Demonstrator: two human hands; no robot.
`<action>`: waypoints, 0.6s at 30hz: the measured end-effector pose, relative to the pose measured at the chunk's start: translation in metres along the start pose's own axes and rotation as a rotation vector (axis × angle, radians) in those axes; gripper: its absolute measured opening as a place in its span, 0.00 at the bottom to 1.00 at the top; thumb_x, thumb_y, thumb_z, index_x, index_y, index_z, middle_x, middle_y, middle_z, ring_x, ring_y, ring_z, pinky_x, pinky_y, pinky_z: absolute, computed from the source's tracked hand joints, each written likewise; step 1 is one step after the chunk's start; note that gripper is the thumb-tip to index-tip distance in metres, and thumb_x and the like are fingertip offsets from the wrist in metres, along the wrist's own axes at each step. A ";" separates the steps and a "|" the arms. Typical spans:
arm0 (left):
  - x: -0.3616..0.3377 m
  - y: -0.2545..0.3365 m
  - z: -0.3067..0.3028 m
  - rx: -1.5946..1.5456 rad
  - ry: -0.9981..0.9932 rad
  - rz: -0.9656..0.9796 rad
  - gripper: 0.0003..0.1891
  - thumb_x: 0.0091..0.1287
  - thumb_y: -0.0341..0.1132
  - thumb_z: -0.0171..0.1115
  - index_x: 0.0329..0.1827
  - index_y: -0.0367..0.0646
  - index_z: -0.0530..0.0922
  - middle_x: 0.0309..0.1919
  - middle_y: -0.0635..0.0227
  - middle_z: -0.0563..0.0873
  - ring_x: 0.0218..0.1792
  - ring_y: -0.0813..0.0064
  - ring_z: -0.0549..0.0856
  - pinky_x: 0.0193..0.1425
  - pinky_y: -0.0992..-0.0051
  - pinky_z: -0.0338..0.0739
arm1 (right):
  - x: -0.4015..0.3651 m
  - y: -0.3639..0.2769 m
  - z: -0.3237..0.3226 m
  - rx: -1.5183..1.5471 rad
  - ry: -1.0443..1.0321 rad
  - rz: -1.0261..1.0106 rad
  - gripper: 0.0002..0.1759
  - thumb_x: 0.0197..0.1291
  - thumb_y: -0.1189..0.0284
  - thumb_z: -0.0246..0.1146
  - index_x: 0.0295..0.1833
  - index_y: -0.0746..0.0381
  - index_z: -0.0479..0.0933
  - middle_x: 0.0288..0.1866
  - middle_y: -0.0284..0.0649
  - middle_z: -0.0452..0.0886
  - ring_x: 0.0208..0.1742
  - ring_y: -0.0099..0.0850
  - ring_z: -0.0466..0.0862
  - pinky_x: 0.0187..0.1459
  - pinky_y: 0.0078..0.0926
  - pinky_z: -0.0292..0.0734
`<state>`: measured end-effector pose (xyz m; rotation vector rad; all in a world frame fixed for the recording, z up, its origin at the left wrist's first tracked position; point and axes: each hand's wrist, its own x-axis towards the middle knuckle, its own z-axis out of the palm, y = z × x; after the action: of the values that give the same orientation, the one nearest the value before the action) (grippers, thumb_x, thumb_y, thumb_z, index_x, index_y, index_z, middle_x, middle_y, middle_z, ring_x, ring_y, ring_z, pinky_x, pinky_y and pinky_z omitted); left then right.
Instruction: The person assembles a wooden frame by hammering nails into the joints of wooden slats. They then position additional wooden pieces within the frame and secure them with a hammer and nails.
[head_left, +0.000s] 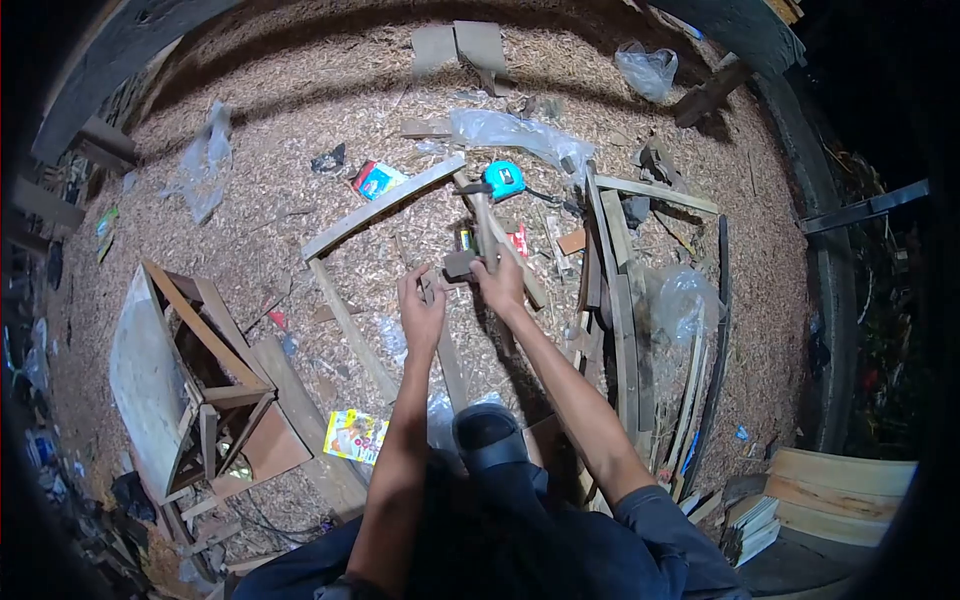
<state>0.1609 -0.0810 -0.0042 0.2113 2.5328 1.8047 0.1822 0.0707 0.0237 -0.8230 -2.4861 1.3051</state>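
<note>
My right hand is closed round the wooden handle of a hammer, whose dark head points away from me. Right beside its fingers is a small grey-brown block. Just to the left, my left hand has its fingers closed about the upper end of a wooden strip. That strip runs back toward my shoe. Beyond the hammer lies a teal tape measure. Around my hands, wooden bars form an angled outline, with one pale bar at the far left.
A wooden frame with a pale panel stands at left. Long wooden slats are heaped at right. Plastic bags, a yellow packet and a red-blue packet lie on wood shavings. Beams border the area.
</note>
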 end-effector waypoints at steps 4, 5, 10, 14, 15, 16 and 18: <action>-0.001 0.008 -0.005 0.010 0.004 0.040 0.25 0.61 0.27 0.64 0.64 0.39 0.74 0.54 0.56 0.77 0.52 0.63 0.80 0.54 0.72 0.75 | 0.011 0.024 0.046 0.071 0.043 0.071 0.24 0.53 0.68 0.74 0.52 0.66 0.77 0.46 0.49 0.85 0.43 0.47 0.86 0.52 0.39 0.78; -0.001 0.006 -0.005 0.015 -0.006 0.022 0.26 0.60 0.27 0.64 0.64 0.38 0.74 0.55 0.55 0.78 0.51 0.63 0.81 0.53 0.71 0.76 | 0.011 0.023 0.051 0.071 0.071 0.070 0.25 0.53 0.68 0.74 0.55 0.65 0.76 0.45 0.50 0.85 0.43 0.47 0.86 0.51 0.39 0.79; 0.002 0.009 -0.003 -0.004 -0.091 -0.101 0.24 0.60 0.27 0.65 0.61 0.38 0.73 0.54 0.53 0.77 0.52 0.56 0.80 0.55 0.64 0.77 | 0.007 0.000 0.036 -0.098 -0.080 0.147 0.24 0.54 0.67 0.72 0.55 0.66 0.80 0.47 0.58 0.84 0.50 0.53 0.84 0.55 0.43 0.77; 0.000 -0.007 0.009 0.095 -0.020 0.008 0.26 0.59 0.29 0.65 0.62 0.37 0.73 0.51 0.53 0.79 0.50 0.55 0.80 0.57 0.62 0.75 | 0.004 0.013 0.036 -0.095 -0.065 -0.061 0.23 0.55 0.66 0.71 0.56 0.62 0.80 0.48 0.61 0.81 0.51 0.57 0.81 0.53 0.48 0.77; 0.001 -0.003 0.010 0.125 -0.021 -0.010 0.27 0.58 0.29 0.65 0.63 0.37 0.73 0.50 0.52 0.80 0.50 0.55 0.80 0.58 0.62 0.74 | 0.004 0.009 0.034 -0.094 -0.068 -0.058 0.23 0.55 0.66 0.71 0.56 0.62 0.80 0.48 0.61 0.81 0.51 0.57 0.81 0.53 0.48 0.77; 0.003 0.002 0.012 0.128 -0.023 -0.013 0.27 0.58 0.29 0.65 0.63 0.37 0.73 0.50 0.52 0.80 0.50 0.55 0.80 0.58 0.62 0.74 | 0.005 0.006 0.031 -0.104 -0.043 -0.066 0.23 0.56 0.65 0.70 0.56 0.61 0.80 0.47 0.61 0.82 0.50 0.57 0.82 0.52 0.48 0.77; 0.005 0.009 0.018 0.118 0.065 0.002 0.27 0.58 0.30 0.64 0.63 0.36 0.73 0.50 0.53 0.81 0.50 0.55 0.79 0.59 0.62 0.73 | 0.008 0.002 0.026 -0.117 -0.018 -0.062 0.22 0.57 0.63 0.69 0.56 0.61 0.80 0.47 0.61 0.82 0.49 0.57 0.82 0.51 0.48 0.77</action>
<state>0.1590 -0.0606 -0.0012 0.1599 2.6875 1.6913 0.1648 0.0582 0.0066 -0.7548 -2.6010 1.1622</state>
